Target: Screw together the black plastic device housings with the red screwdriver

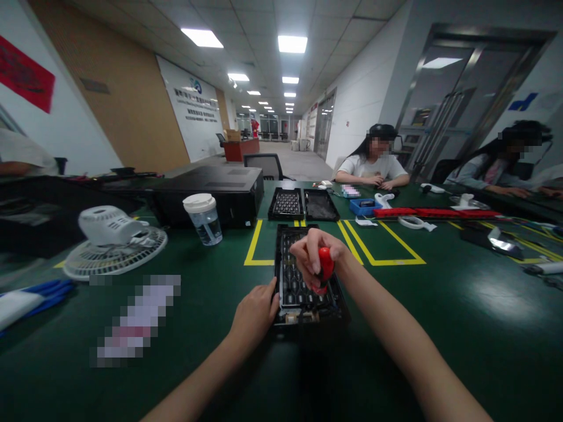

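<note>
In front of me lies a black rectangular casing point(303, 296) with rows of dark oval openings inside. My left hand point(255, 310) rests at its near left side, fingers closed against the edge. Over the casing's middle, my right hand point(314, 255) is wrapped round the red-and-black handle of a screwdriver point(325, 265). The hand hides part of the casing, and the tool's tip cannot be seen. Dark wires lie at the casing's near right.
Beyond lie an open black case half with rows of cells point(288, 204) and a black lid point(321, 204). A white fan point(114, 240), a lidded cup point(203, 220) and a black computer case point(220, 187) stand left. A blue tray point(365, 206) sits right; two people point(373, 158) sit opposite.
</note>
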`<state>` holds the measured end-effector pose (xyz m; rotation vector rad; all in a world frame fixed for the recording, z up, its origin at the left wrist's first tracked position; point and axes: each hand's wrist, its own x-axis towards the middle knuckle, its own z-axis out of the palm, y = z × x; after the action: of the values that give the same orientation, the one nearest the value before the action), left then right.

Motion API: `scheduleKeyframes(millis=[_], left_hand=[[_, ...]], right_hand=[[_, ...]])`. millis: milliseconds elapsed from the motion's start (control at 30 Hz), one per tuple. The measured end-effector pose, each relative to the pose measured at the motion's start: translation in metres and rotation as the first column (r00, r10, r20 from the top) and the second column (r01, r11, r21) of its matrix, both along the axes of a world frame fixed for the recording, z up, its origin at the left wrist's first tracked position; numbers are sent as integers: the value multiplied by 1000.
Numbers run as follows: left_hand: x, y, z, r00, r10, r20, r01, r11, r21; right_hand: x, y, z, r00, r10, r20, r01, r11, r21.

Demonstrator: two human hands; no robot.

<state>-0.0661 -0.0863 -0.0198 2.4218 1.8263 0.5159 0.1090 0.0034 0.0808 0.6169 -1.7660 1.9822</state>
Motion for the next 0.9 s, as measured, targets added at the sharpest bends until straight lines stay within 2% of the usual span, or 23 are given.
scheduleKeyframes(millis=[100,267,367,533,767,900], left_hand=[[0,0,0,1000,-2,11,2,1000,-8],[0,-1,2,1000,-2,18,2,1000,-21],[0,-1,2,1000,3,13,-2,1000,-23],[0,0,2,1000,3,-2,-3,1000,-18],[0,0,2,1000,-3,-7,3,1000,-8],[0,-1,3,1000,-3,-3,3,1000,-8]], right_hand=[[-14,0,-1,991,129,-27,-131,990,-60],[-20,-5,-2,960,280,-26,-279,934,-224],[-14,-6,-2,942,336,-4,-329,918,-222],[-7,-5,-6,961,275,-1,-272,949,-159],[-11,-15,-18,946,323,-14,-321,932,-168],[-10,-23,-16,970,243,-4,-239,950,-200]])
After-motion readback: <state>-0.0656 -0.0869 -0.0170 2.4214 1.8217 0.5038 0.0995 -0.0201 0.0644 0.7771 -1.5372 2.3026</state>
